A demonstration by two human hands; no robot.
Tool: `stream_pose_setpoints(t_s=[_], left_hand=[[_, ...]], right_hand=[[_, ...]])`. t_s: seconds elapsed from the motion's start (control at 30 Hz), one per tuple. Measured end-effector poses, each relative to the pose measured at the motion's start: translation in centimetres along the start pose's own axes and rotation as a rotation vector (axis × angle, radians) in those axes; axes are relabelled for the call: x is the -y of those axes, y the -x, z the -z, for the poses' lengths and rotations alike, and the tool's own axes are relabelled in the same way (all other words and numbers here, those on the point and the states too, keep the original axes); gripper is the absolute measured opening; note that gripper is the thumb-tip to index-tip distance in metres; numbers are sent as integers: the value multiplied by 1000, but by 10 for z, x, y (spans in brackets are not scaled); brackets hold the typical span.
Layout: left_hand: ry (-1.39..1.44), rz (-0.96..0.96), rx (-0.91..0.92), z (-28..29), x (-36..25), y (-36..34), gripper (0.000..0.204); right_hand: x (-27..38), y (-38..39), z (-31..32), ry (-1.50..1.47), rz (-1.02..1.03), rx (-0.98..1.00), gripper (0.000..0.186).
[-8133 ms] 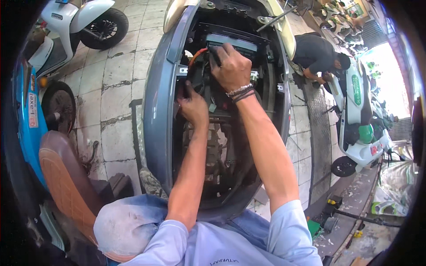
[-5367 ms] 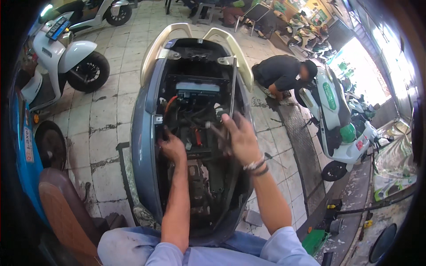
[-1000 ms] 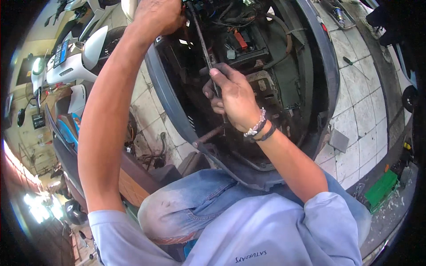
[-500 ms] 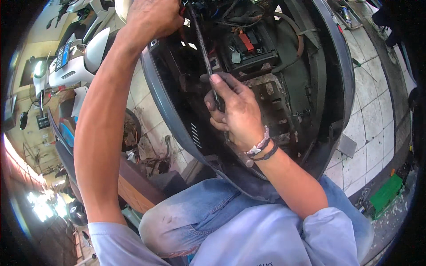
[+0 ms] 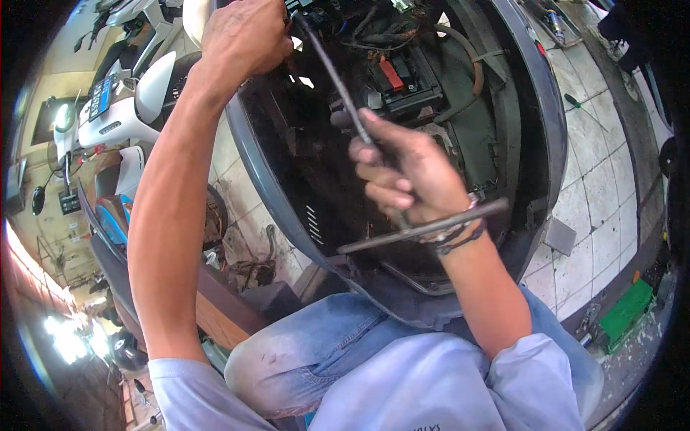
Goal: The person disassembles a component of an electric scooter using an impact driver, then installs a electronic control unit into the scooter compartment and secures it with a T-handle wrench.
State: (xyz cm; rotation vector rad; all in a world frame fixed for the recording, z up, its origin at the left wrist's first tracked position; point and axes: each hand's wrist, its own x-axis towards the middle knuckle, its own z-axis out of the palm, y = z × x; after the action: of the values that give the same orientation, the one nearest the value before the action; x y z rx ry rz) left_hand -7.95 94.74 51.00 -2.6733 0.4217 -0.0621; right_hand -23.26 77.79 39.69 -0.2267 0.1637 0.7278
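My right hand [image 5: 413, 169] is curled loosely round the long shaft of a T-handle wrench [image 5: 332, 75], slightly blurred. Its crossbar lies across my wrist, over the beaded and dark bracelets. From there the shaft slants up and left to the upper edge of the opened scooter body [image 5: 251, 154]. My left hand [image 5: 248, 36] is closed at the body's upper left side, beside the wrench's far end. Whatever its fingers hold is hidden behind the hand. Inside the body sits a black battery [image 5: 410, 82] with a red terminal cover [image 5: 390, 74], below cables and a hose.
White scooters [image 5: 118, 118] stand at the left. On the tiled floor [image 5: 586, 208] to the right lie a screwdriver [image 5: 573, 100], a grey block [image 5: 559, 237] and a green object [image 5: 627, 314]. A tray with tools [image 5: 557, 25] is at the upper right. My jeans-clad knees flank the scooter's near end.
The wrench's crossbar has swung round and now shows across my right wrist. My right hand has shifted slightly right and down, its fingers looser on the shaft. The left hand stays nearly in place.
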Motion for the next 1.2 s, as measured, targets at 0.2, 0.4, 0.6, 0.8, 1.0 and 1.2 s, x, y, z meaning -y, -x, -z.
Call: stream_pose_setpoints(t_s=[0.2, 0.4, 0.6, 0.8, 1.0, 1.2], left_hand=[[-68, -68, -27, -7, 6, -5, 31], [-25, -59, -58, -12, 3, -6, 26], [-62, -64, -59, -12, 5, -5, 25], [25, -101, -150, -4, -5, 4, 22], [-3, 47, -84, -11, 3, -3, 19], [-15, 49, -93, -14, 2, -5, 18]], right_hand=[[23, 4, 9, 87, -15, 14, 29], [-11, -6, 2, 206, 97, -170, 31], [-22, -17, 11, 219, 123, -152, 37], [-38, -27, 13, 122, 171, -175, 33], [-8, -13, 4, 159, 48, -72, 35], [6, -14, -20, 232, 34, -167, 23]])
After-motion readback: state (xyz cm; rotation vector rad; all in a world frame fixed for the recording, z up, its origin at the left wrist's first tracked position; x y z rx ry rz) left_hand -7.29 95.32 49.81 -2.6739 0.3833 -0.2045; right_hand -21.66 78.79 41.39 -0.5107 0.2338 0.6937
